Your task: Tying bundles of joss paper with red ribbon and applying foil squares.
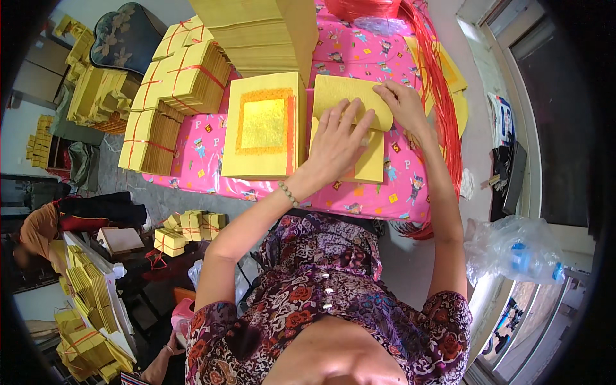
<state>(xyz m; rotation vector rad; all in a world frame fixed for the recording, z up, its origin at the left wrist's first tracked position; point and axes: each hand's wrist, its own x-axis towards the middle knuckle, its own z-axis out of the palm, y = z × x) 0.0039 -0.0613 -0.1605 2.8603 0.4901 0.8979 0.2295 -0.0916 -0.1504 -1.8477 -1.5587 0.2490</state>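
Note:
A stack of yellow paper (256, 163) with a gold square framed in orange and a red stripe lies face up on the pink table. Right of it, a yellow sheet (343, 93) is curled up and back over a smaller yellow paper pile (372, 160). My left hand (337, 138) lies across this sheet and pile, fingers spread, a beaded bracelet at its wrist. At the sheet's right edge, the fingertips of my right hand (404, 108) pinch the curled paper. My left palm hides part of the pile.
Tall yellow paper stacks (256, 38) stand behind the work, with red-tied bundles (192, 74) at the left. Long red strands (446, 128) hang along the right of the patterned pink tablecloth (208, 151). At lower left, another person's arm (38, 228) shows near more bundles.

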